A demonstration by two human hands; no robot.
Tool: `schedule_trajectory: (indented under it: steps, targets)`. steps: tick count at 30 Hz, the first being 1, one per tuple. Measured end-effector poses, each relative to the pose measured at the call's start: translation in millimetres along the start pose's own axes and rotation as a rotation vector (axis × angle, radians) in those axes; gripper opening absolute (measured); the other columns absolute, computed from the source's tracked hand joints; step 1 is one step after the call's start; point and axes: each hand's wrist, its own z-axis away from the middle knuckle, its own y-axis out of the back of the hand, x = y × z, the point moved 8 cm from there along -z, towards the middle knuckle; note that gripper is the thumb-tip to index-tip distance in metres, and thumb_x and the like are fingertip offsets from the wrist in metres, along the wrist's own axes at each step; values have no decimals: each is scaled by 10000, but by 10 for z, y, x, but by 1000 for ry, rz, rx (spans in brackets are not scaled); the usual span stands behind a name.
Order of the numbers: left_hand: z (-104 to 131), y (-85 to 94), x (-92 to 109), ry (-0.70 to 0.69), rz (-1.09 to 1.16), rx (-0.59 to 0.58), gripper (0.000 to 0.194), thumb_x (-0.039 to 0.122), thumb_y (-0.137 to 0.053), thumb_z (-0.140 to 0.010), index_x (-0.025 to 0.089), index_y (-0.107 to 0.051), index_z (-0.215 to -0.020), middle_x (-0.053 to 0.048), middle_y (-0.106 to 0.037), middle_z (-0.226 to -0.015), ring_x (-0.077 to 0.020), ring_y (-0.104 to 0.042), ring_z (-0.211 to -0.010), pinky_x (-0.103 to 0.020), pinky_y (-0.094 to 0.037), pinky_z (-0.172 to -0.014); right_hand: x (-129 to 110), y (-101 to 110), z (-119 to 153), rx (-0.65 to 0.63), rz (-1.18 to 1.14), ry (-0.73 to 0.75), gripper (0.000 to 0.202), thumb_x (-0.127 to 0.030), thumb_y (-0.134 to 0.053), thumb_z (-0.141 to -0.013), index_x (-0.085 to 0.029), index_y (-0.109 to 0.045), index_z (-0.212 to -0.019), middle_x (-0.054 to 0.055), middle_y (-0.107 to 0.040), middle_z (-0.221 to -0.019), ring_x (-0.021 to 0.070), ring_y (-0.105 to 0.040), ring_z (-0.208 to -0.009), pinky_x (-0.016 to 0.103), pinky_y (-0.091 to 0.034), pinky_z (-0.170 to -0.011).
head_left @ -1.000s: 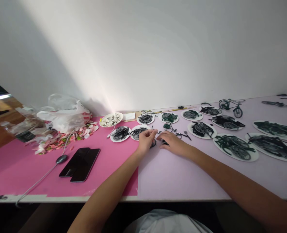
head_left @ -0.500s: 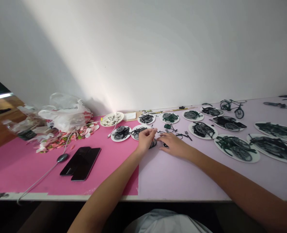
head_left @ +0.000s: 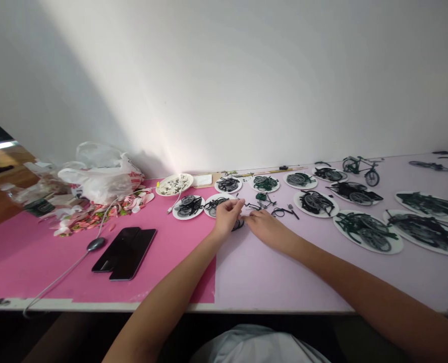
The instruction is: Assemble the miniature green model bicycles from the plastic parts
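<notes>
In the head view, the step in hand looked like close fingertip work on small bicycle parts at the lavender-and-pink tabletop (head_left: 273, 277). The left hand (head_left: 227, 218) had its thumb and forefinger pinched together; whether a part was between them could not be told. The right hand (head_left: 267, 228) was low, fingers bent; its opening and any hold were hidden. 1 dark spoked plastic wheel (head_left: 238, 225) lay just beside the left fingers, partly covered. The next move called for a light, precise grip, judging by such thin pieces.

Just beyond the right hand lay 1 dark green, thin-limbed frame piece (head_left: 262, 197) and several thin black strips (head_left: 294, 214). Around and beyond both hands, 11 white plates (head_left: 400, 245) bore dark parts. Farther right stood 1 assembled dark green toy bicycle (head_left: 361, 165); left of the hands, 2 black flat phones (head_left: 133, 257) overlapped.
</notes>
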Motion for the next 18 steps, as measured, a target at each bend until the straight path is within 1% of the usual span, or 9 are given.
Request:
schedule_trajectory:
  steps: [3, 6, 9, 12, 15, 18]
  targets:
    - [-5, 3, -25, 21, 22, 0, 582, 703, -799, -701, 154, -606, -669, 29, -459, -516, -75, -360, -465, -215, -241, -450, 103, 10, -10, 3, -72, -37, 307, 29, -491, -924, -132, -688, -1097, 114, -703, -967, 268, -651, -959, 382, -453, -873]
    - [-18, 25, -54, 46, 50, 16, 584, 691, -802, -702, 165, -557, -637, 29, -451, -532, -71, -353, -474, -214, -232, -456, 209, 25, -18, 59, -143, -53, 319, 24, -456, -938, -142, -691, -1074, 140, -714, -1055, 278, -650, -1050, 404, -449, -919]
    - [-29, 51, -42, 41, 34, 32, 573, 683, -802, -704, 163, -568, -648, 29, -457, -541, -74, -365, -485, -213, -249, -466, 308, 92, -10, 183, -230, -79, 308, 3, -448, -944, -164, -693, -1026, 146, -723, -1071, 293, -632, -1117, 421, -452, -933]
    - [-28, 56, 0, 15, -1, 35, 575, 695, -792, -708, 160, -586, -660, 27, -462, -540, -79, -372, -493, -215, -262, -472, 409, 229, 37, 340, -348, -136, 258, -84, -452, -988, -199, -682, -999, 118, -717, -1012, 288, -627, -1040, 421, -477, -893]
    - [-11, 36, 46, -10, -25, 23, 567, 691, -785, -721, 155, -609, -670, 27, -465, -542, -83, -385, -495, -217, -283, -480, 487, 384, 104, 485, -424, -182, 239, -156, -427, -1029, -218, -657, -1011, 102, -672, -987, 277, -605, -987, 408, -495, -864]
    - [16, 18, 90, -32, -39, 19, 549, 674, -786, -729, 145, -645, -693, 21, -493, -570, -89, -417, -507, -220, -320, -494, 503, 497, 143, 573, -414, -170, 232, -199, -412, -1051, -214, -642, -1026, 105, -632, -965, 275, -591, -959, 405, -500, -852]
